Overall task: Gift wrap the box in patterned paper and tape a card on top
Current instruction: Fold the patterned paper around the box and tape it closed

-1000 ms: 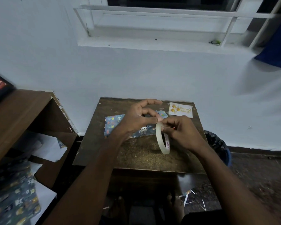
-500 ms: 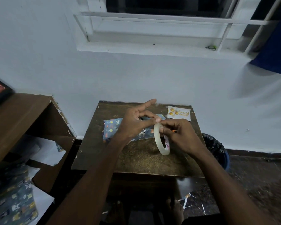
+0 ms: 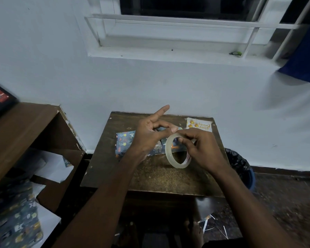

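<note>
A dark wooden table [image 3: 150, 178] carries the wrapped box [image 3: 124, 142] and, near its far right corner, a card [image 3: 200, 125].

**Obscured and cut-off items at the table**

The left hand [image 3: 149, 135] covers the middle of the wrapped box [image 3: 124, 141]; its right end sits behind the tape roll [image 3: 177, 151]. The card [image 3: 199, 125] carries gold lettering too small to read. A black item [image 3: 0, 100] (red label, "3") is cut by the left edge. Whether the fingers pinch a tape end cannot be told.
</note>
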Demonstrator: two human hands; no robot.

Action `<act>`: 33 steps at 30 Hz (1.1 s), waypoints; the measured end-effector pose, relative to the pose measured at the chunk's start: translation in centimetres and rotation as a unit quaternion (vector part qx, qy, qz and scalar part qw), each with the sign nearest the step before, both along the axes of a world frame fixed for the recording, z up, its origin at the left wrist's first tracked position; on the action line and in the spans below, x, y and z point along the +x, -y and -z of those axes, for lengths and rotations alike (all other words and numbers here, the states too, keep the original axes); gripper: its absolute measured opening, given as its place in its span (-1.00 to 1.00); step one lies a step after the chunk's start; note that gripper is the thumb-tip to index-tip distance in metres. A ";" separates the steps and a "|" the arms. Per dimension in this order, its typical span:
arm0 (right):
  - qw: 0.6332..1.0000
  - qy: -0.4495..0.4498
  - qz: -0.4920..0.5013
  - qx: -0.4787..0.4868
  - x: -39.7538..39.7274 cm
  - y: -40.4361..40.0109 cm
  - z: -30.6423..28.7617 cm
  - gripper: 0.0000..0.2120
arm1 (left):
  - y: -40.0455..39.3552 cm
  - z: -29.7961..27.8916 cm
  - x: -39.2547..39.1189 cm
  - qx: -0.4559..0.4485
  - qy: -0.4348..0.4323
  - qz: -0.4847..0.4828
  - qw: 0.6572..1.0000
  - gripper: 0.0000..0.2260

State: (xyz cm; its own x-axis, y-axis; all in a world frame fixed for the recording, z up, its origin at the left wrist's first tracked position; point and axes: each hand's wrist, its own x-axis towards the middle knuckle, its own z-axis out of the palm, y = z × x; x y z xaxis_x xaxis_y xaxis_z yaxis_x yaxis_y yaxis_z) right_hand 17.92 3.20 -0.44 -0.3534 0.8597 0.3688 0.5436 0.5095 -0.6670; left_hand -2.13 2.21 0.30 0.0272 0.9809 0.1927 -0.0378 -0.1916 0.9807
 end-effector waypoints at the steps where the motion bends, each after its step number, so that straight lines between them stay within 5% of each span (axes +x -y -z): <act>1: 1.000 -0.006 -0.001 -0.015 -0.1 0.1 0.0 -0.81 | 0.0 0.0 0.0 0.001 -0.003 -0.001 1.000 -0.40; 16: 0.923 -0.192 -0.186 -0.277 -0.6 0.2 0.1 -0.83 | 0.0 -0.3 -1.6 -0.031 -0.047 0.144 0.988 -0.39; 26: 0.959 -0.090 -0.173 -0.206 -1.6 0.3 0.4 -0.84 | -0.2 -0.4 -0.5 -0.046 -0.082 0.075 0.993 -0.47; 33: 0.967 0.161 -0.160 -0.112 -1.2 0.5 1.0 -0.84 | -1.5 0.4 -0.7 -0.076 -0.051 0.015 0.996 -0.53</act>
State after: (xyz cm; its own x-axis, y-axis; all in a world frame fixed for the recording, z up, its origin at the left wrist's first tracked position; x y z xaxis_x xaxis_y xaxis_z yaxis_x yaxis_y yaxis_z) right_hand 16.76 2.74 -1.44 -0.6807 0.7325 0.0121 0.5791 0.5480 -0.6036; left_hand -2.84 3.70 -0.07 0.0689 0.9970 0.0364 0.0606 -0.0406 0.9973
